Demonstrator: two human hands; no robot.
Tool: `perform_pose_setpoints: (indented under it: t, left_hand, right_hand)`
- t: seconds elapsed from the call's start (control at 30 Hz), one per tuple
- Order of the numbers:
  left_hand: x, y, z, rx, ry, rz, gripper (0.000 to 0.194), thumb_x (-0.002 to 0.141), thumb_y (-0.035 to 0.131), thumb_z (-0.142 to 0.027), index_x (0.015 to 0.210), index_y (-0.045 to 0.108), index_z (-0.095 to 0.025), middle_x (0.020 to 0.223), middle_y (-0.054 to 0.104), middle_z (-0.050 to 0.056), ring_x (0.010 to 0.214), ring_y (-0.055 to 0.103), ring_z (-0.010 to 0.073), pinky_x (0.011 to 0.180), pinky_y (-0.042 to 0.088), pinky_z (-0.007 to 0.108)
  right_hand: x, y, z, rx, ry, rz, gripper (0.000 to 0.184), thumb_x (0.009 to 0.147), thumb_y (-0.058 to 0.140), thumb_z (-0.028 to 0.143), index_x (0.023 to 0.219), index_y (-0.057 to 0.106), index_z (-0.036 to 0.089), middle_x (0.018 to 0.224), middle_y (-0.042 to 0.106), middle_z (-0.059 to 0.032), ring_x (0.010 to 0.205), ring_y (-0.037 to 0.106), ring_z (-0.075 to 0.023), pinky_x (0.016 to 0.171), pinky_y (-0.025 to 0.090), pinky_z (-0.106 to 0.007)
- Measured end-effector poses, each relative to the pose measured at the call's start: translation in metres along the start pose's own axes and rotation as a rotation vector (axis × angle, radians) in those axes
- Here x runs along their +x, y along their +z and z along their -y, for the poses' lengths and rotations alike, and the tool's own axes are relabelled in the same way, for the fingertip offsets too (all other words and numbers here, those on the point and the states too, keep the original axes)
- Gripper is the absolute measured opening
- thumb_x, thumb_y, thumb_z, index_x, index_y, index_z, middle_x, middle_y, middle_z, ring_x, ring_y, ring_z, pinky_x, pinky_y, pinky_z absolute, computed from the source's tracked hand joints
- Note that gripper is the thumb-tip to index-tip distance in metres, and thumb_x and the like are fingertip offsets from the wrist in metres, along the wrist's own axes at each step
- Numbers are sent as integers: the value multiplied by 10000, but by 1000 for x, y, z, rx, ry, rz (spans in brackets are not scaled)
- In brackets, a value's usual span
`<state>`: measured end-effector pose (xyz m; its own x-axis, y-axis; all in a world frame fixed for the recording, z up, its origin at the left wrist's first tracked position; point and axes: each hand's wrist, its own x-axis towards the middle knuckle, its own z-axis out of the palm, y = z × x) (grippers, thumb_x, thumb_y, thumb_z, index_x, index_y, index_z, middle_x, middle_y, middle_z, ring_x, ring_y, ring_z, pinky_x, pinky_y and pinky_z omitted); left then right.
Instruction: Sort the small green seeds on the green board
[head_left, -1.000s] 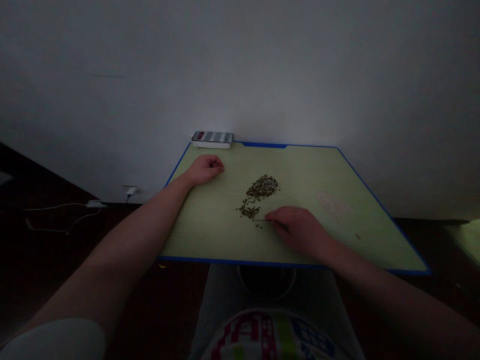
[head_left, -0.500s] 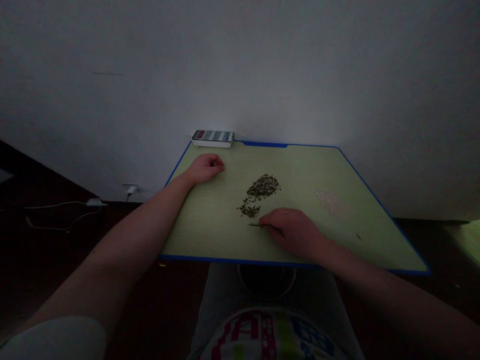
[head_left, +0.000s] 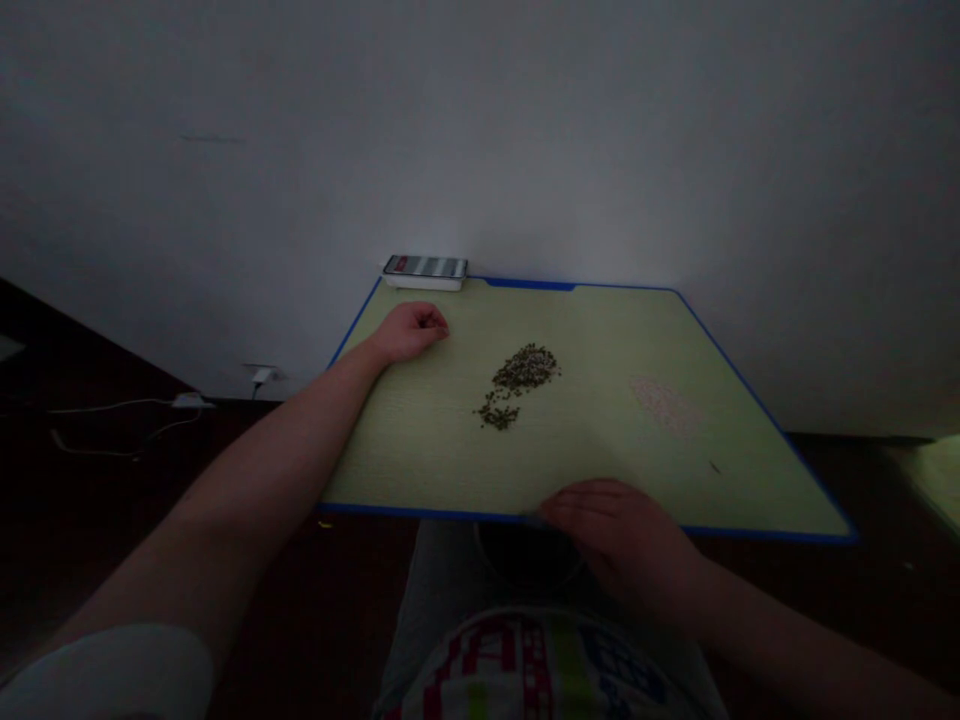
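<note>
My left hand (head_left: 411, 330) rests as a loose fist on the far left of the green table (head_left: 420, 460), with nothing visible in it. My right hand (head_left: 619, 535) sits at the table's near edge, fingers pressed together and pointing left, above a dark bowl (head_left: 517, 560) in my lap. What the fingers hold is hidden. A pile of small dark seeds (head_left: 517, 380) lies mid-table, between the hands. A fainter patch of pale grains (head_left: 664, 405) lies to the right.
A phone on a white box (head_left: 425, 271) sits at the table's far left corner against the wall. A plug and cable (head_left: 187, 404) lie on the dark floor at left. A single dark speck (head_left: 714, 467) lies near the right edge.
My right hand, which held a thin stick beside the dark seeds, has pulled back from the pile to the table's near edge. The left hand has stayed put.
</note>
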<state>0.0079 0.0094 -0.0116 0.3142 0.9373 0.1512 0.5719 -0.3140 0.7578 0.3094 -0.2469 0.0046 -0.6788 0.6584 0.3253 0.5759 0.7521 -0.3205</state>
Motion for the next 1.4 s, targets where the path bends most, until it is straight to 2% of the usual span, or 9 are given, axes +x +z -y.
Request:
perform_pose_setpoints:
  t: [0.13, 0.43, 0.53, 0.8, 0.9, 1.23, 1.4]
  left_hand:
    - [0, 0, 0, 22, -11, -4, 164, 669, 658, -303, 726, 652, -150, 550, 496, -35, 536, 437, 104, 536, 325, 254]
    - [0, 1, 0, -17, -11, -4, 171, 661, 658, -306, 727, 652, -149, 550, 507, -34, 527, 433, 101, 525, 327, 251]
    - [0, 0, 0, -9, -8, -5, 172, 663, 658, -303, 732, 654, -145, 558, 512, -32, 532, 437, 101, 532, 334, 253]
    - [1, 1, 3, 29, 12, -15, 158, 671, 658, -287, 738, 652, -143, 555, 507, -39, 550, 442, 97, 542, 333, 238]
    - [2, 1, 3, 26, 9, -12, 161, 679, 658, -292, 742, 651, -144, 554, 508, -41, 541, 437, 94, 539, 334, 238]
    - [1, 0, 3, 12, 1, 4, 148, 690, 651, -273, 755, 651, -140, 569, 503, -43, 551, 442, 98, 551, 345, 247]
    - [2, 1, 7, 11, 11, 5, 152, 693, 654, -274, 765, 654, -140, 588, 520, -36, 564, 452, 99, 558, 353, 249]
  right_hand:
    - [-6, 1, 8, -45, -22, -79, 393, 839, 416, 26, 1005, 742, 172, 946, 804, -55, 836, 758, -186, 772, 610, -317]
    - [-7, -5, 13, -62, 9, -122, 351, 881, 431, 60, 1001, 741, 173, 934, 805, -50, 809, 763, -175, 748, 624, -308]
    - [-1, -6, 9, -62, 25, -145, 328, 897, 454, 77, 1029, 740, 170, 944, 804, -61, 822, 761, -181, 775, 622, -318]
    - [26, -21, -12, 23, 178, -151, 251, 949, 512, 147, 1022, 749, 186, 930, 800, -49, 809, 751, -165, 750, 597, -278]
    - [34, -21, -14, 10, 203, -106, 284, 961, 490, 164, 1077, 748, 185, 948, 800, -51, 823, 751, -169, 761, 589, -282]
    - [70, 8, -13, -262, 276, 202, 414, 910, 501, 105, 1282, 681, 115, 984, 789, -122, 898, 734, -233, 811, 564, -342]
    - [81, 7, -19, -276, 335, 250, 441, 912, 492, 93, 1315, 663, 145, 1067, 778, -117, 971, 722, -237, 858, 545, -349]
